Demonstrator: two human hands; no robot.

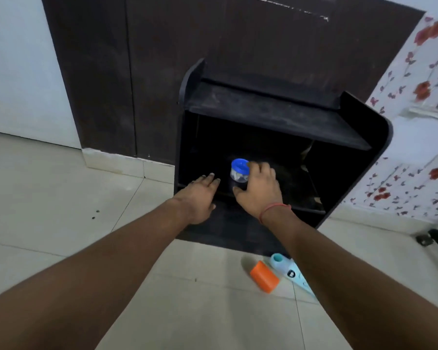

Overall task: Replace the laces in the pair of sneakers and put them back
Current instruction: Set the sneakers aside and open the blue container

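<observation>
While right hand point(259, 189) fingers point(254, 167) touch jar point(239, 171).

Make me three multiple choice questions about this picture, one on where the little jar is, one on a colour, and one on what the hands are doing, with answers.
1. Where is the small jar?
A. On the floor tiles
B. On top of the black shelf unit
C. Inside the black shelf unit, on its middle shelf

2. What colour is the jar's lid?
A. Blue
B. Orange
C. White

3. What is the left hand doing?
A. Gripping the jar
B. Reaching toward the shelf with straight fingers, holding nothing
C. Holding the orange cap

Answers:
1 C: the jar sits in the dark opening under the top board.
2 A: the lid is bright blue; the orange cap lies apart on the floor.
3 B: its fingers are extended and bare, while the right hand curls round the jar.
</observation>
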